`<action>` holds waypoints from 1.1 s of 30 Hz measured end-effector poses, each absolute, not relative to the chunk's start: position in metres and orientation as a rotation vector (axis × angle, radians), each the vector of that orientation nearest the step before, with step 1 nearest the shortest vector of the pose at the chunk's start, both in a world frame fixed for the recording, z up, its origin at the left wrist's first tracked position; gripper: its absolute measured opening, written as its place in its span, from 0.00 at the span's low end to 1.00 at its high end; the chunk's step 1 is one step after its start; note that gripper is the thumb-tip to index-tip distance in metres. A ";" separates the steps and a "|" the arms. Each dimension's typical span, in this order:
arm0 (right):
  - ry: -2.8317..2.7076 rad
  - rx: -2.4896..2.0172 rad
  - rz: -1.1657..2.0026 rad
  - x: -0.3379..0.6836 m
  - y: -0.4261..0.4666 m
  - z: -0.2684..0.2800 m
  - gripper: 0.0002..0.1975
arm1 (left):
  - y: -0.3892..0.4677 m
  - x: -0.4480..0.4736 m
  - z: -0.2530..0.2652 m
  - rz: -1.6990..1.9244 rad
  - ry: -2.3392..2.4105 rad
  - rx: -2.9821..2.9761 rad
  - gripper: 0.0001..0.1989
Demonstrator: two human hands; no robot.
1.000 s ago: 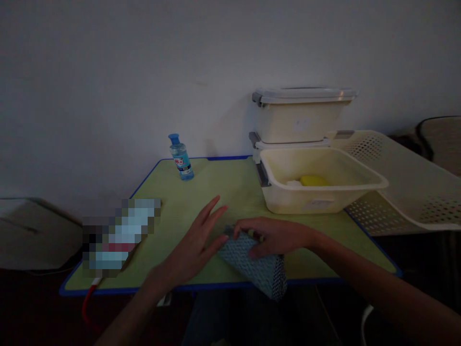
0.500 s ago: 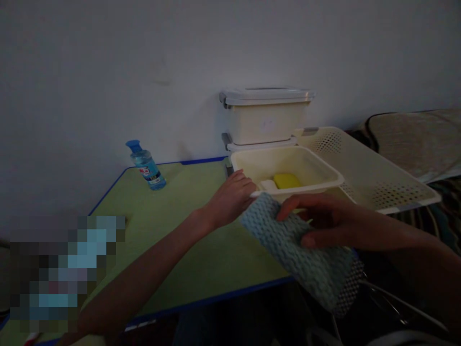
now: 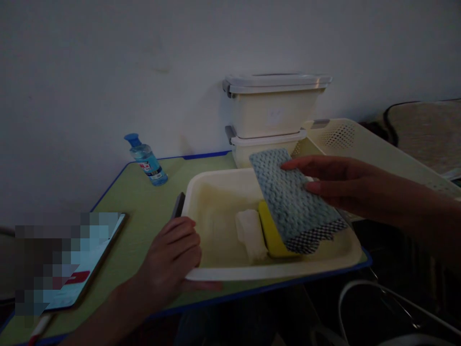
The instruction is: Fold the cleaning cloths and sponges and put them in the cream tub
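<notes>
My left hand (image 3: 173,254) is closed round the near left rim of a cream plastic bin (image 3: 212,230) at the table's front. Inside the bin lie a folded white cloth (image 3: 250,233) and a yellow sponge-like block (image 3: 269,230), partly covered from view. Above the bin's right side, my right hand (image 3: 342,185) grips a folded light-blue textured cleaning cloth (image 3: 288,192) with a black-and-white checked underside. Thumb and fingers pinch the cloth's right edge, and it hangs tilted over the block.
Behind the bin are stacked lidded storage boxes (image 3: 277,113), with a perforated white basket (image 3: 382,149) to their right. A blue liquid bottle (image 3: 149,163) stands at the back left of the green table (image 3: 158,202). A tablet (image 3: 86,269) lies at left; a white cable (image 3: 345,293) loops at lower right.
The bin has come toward me with my left hand on its rim, from beside the stacked boxes to the table's front. My right hand has raised the blue cloth over it.
</notes>
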State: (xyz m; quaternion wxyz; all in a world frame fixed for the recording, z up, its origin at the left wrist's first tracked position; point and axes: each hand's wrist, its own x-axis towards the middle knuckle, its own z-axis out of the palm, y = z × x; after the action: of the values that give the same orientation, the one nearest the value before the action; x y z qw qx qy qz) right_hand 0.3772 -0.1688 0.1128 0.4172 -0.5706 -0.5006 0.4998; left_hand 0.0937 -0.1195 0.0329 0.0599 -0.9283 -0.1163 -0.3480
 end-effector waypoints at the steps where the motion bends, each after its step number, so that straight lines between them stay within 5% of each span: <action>1: -1.290 -1.429 1.288 0.374 -0.165 0.111 0.16 | -0.124 0.087 0.034 -1.044 -0.359 -2.825 0.22; 13: -1.293 -1.526 1.682 0.293 -0.130 0.064 0.19 | -0.132 0.071 0.033 -1.027 -0.453 -2.930 0.17; 26: -1.633 -1.792 1.448 0.276 -0.119 0.031 0.22 | -0.137 0.079 0.032 -1.200 -0.575 -2.884 0.19; 33: -2.268 -1.680 1.028 0.284 -0.126 0.028 0.18 | -0.139 0.080 0.023 -1.328 -0.619 -2.831 0.19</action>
State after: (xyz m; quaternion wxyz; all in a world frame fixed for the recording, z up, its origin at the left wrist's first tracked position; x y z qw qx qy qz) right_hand 0.2840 -0.1256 0.0277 0.0687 -0.5580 -0.7532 0.3413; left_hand 0.0801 -0.1391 0.0235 -0.0230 -0.8879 -0.1940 -0.4165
